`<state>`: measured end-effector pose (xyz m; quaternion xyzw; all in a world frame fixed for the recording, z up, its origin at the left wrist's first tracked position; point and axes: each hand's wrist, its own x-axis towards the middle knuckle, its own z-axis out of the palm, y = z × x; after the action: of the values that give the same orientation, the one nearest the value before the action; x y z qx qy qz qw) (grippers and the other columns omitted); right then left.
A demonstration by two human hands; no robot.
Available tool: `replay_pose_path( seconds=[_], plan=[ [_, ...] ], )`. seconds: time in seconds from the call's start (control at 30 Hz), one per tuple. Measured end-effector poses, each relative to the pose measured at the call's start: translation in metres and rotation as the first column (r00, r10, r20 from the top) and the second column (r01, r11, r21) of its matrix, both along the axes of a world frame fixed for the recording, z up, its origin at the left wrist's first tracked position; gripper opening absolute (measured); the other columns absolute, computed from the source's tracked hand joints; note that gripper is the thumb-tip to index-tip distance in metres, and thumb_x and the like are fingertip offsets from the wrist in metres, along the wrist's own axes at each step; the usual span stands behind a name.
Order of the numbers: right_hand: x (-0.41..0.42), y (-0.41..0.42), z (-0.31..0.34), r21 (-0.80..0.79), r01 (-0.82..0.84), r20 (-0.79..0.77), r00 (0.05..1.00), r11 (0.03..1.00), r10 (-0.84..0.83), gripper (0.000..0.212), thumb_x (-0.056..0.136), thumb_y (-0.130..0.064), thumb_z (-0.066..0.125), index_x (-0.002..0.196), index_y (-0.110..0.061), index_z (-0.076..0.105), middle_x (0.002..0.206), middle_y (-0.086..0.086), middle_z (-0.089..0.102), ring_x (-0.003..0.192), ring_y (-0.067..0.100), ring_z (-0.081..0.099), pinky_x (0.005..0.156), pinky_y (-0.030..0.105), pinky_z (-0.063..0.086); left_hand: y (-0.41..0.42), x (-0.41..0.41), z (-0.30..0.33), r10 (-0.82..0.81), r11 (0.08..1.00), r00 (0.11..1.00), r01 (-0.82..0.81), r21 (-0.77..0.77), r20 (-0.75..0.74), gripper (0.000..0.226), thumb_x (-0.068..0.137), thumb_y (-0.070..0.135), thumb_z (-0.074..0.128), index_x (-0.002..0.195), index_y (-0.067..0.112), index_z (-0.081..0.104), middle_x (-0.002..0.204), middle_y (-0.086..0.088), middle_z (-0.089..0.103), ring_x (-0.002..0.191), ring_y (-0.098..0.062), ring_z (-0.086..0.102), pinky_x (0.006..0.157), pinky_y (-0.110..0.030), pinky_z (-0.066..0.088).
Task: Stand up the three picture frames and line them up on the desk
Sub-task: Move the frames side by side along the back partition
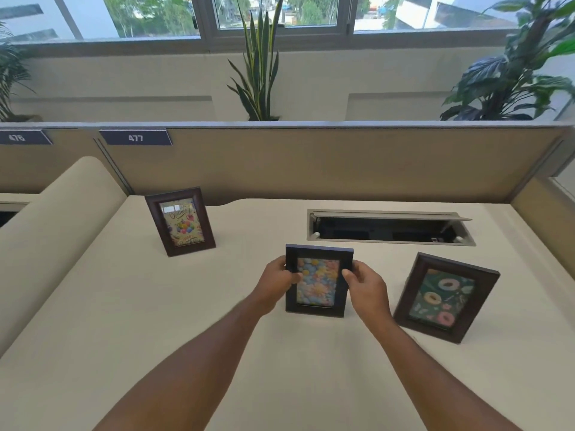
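Three dark wooden picture frames are on the cream desk (155, 321). The balloon frame (179, 221) stands upright at the back left, apart from my hands. In the middle, the flower frame (317, 284) is upright, its lower edge at the desk surface. My left hand (278, 281) grips its left side and my right hand (364, 284) grips its right side, thumbs on the front. The donut frame (445, 298) stands at the right, turned at an angle and leaning back.
An open cable tray (389, 228) is set into the desk behind the middle and right frames. A beige partition (311, 163) runs along the back, with plants (258, 66) behind it. A low divider (56, 228) borders the left side.
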<state>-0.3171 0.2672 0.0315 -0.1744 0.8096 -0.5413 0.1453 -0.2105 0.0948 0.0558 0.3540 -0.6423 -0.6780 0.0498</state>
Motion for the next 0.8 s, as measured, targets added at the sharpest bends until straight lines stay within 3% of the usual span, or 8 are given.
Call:
replay_pose_path(
  seconds=[0.13,0.3,0.47,0.57,0.67,0.73,0.8],
  plan=[
    [-0.012,-0.012,-0.004,0.014,0.010,-0.003,1.000,1.000,-0.010,0.013,0.099,-0.026,0.054,0.104,-0.027,0.065,0.092,-0.017,0.066,0.090,0.009,0.064,0.062,0.015,0.046,-0.011,-0.005,-0.002,0.005,1.000,1.000,-0.005,0.012,-0.020,0.039,0.089,-0.007,0.057,0.123,0.012,0.061,0.121,-0.007,0.069,0.115,-0.028,0.063,0.098,-0.050,0.054],
    [-0.024,-0.047,0.005,-0.003,-0.019,-0.014,1.000,1.000,0.019,0.016,0.099,-0.026,0.054,0.109,-0.025,0.066,0.093,-0.015,0.067,0.088,0.009,0.063,0.061,0.012,0.044,-0.039,-0.006,0.002,0.035,0.999,0.997,-0.034,0.012,-0.065,0.032,0.091,-0.003,0.058,0.109,0.023,0.064,0.114,0.000,0.071,0.107,-0.020,0.066,0.080,-0.033,0.057],
    [-0.033,-0.097,0.022,-0.043,-0.064,-0.013,0.998,0.997,0.064,0.022,0.098,-0.024,0.056,0.117,-0.020,0.066,0.102,-0.004,0.070,0.095,0.012,0.064,0.066,0.018,0.048,-0.082,-0.008,0.011,0.097,0.995,0.991,-0.098,-0.015,-0.094,0.032,0.091,-0.005,0.058,0.111,0.019,0.065,0.114,-0.003,0.071,0.109,-0.024,0.066,0.093,-0.045,0.056],
    [-0.038,-0.132,0.031,-0.063,-0.089,-0.007,0.996,0.994,0.088,0.016,0.097,-0.021,0.056,0.108,-0.018,0.068,0.099,-0.001,0.072,0.093,0.013,0.066,0.064,0.020,0.049,-0.112,-0.008,0.019,0.124,0.991,0.983,-0.130,-0.039,-0.132,0.031,0.091,-0.007,0.056,0.113,0.013,0.064,0.115,-0.007,0.070,0.107,-0.025,0.066,0.089,-0.041,0.056],
    [-0.044,-0.168,0.036,-0.067,-0.101,-0.018,0.995,0.993,0.100,0.016,0.096,-0.019,0.057,0.105,-0.015,0.069,0.099,0.003,0.072,0.094,0.019,0.067,0.067,0.030,0.055,-0.142,-0.011,0.025,0.156,0.982,0.977,-0.169,-0.083,-0.147,0.029,0.091,-0.008,0.056,0.114,0.009,0.063,0.112,-0.010,0.070,0.100,-0.021,0.066,0.081,-0.034,0.056],
    [-0.048,-0.193,0.037,-0.065,-0.117,-0.016,0.993,0.991,0.116,0.016,0.094,-0.019,0.056,0.103,-0.014,0.069,0.098,0.003,0.073,0.094,0.021,0.068,0.077,0.042,0.058,-0.164,-0.012,0.028,0.174,0.977,0.973,-0.189,-0.094,-0.150,0.028,0.091,-0.006,0.056,0.112,0.011,0.063,0.106,-0.004,0.070,0.093,-0.013,0.066,0.069,-0.025,0.055],
    [-0.052,-0.214,0.037,-0.065,-0.125,-0.009,0.992,0.990,0.124,0.016,0.094,-0.019,0.056,0.102,-0.016,0.070,0.097,0.002,0.073,0.094,0.022,0.068,0.081,0.046,0.057,-0.182,-0.015,0.029,0.191,0.975,0.970,-0.204,-0.082,-0.149,0.028,0.092,-0.005,0.057,0.112,0.014,0.063,0.103,0.002,0.070,0.092,-0.008,0.065,0.063,-0.019,0.054]
  ],
)
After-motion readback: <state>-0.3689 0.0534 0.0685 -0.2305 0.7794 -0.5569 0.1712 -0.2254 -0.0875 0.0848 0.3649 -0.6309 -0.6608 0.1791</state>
